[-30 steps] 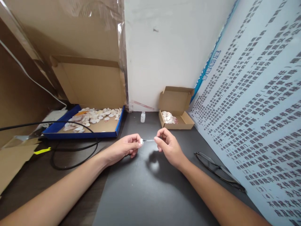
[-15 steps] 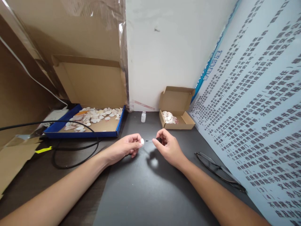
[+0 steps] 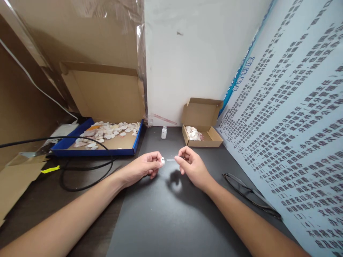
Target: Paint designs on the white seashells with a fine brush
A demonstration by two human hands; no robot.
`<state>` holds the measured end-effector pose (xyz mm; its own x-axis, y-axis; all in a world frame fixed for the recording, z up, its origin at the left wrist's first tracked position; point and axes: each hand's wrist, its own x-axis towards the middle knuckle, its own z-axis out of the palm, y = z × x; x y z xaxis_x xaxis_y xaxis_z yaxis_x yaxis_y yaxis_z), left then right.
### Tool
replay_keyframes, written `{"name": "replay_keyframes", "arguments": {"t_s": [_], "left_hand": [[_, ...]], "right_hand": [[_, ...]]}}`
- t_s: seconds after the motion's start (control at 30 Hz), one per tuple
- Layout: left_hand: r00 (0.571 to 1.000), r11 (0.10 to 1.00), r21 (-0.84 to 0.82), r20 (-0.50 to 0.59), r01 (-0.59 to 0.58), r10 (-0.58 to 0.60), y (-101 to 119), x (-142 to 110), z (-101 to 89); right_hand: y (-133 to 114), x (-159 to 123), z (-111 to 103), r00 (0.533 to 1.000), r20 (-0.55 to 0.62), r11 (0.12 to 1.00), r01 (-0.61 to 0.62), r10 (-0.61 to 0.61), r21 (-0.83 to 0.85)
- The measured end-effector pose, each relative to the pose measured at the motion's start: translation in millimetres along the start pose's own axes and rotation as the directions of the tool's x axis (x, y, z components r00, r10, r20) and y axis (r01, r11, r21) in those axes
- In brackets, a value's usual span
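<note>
My left hand (image 3: 142, 168) pinches a small white shell (image 3: 163, 162) between thumb and fingertips, above the grey mat. Opposite it, my right hand (image 3: 193, 169) is closed on a thin applicator brush (image 3: 169, 160) whose pale stem runs left and ends in a dark tip. That tip overlaps the shell's face; whether it presses on the shell I cannot tell. My right fingers hide the handle end. Farther back stands a small clear bottle (image 3: 164, 134) with whitish contents and no cap on it.
A blue-edged cardboard box (image 3: 93, 153) of shells lies open at back left, with a black cable (image 3: 85, 188) looping before it. At back right sits a small open carton (image 3: 203, 143) holding shells. Eyeglasses (image 3: 250, 196) lie near the printed poster (image 3: 289, 125).
The brush has moved left, so its dark tip now overlaps the shell instead of standing apart from it. The black cap seen at my right fingers is now hidden.
</note>
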<state>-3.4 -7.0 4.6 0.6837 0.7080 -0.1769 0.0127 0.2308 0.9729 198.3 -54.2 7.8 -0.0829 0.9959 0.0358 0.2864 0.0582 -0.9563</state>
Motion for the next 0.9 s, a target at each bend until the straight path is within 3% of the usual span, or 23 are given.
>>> {"name": "replay_keyframes", "arguments": {"t_s": [0.1,0.23,0.4,0.53,0.73,0.9], "left_hand": [[1.000,1.000,-0.002,0.012,-0.012,0.012,-0.4,0.3,-0.5],[1.000,1.000,-0.001,0.013,-0.004,0.004,-0.1,0.1,-1.2],[1.000,1.000,0.008,0.022,-0.017,0.017,-0.9,0.4,-1.7],[1.000,1.000,0.014,0.025,-0.013,0.013,-1.9,0.9,-1.5],[0.999,1.000,0.025,0.032,-0.018,0.017,-1.3,1.1,-1.6],[0.999,0.999,0.030,0.037,-0.024,0.022,-2.2,1.5,-2.4]], "right_hand": [[-0.4,-1.2,0.5,0.994,-0.089,0.990,0.050,-0.062,-0.133],[-2.1,-1.7,1.5,1.000,0.002,0.999,-0.004,0.004,0.036],[-1.9,-1.6,1.0,0.995,-0.092,0.995,0.039,-0.047,-0.094],[-3.4,-1.4,-0.1,1.000,0.004,0.998,0.012,-0.012,0.055],[-1.0,-3.2,1.2,0.995,-0.074,0.984,0.055,-0.069,-0.168],[-2.4,-4.4,1.6,0.999,0.010,0.998,0.042,-0.042,-0.043]]}}
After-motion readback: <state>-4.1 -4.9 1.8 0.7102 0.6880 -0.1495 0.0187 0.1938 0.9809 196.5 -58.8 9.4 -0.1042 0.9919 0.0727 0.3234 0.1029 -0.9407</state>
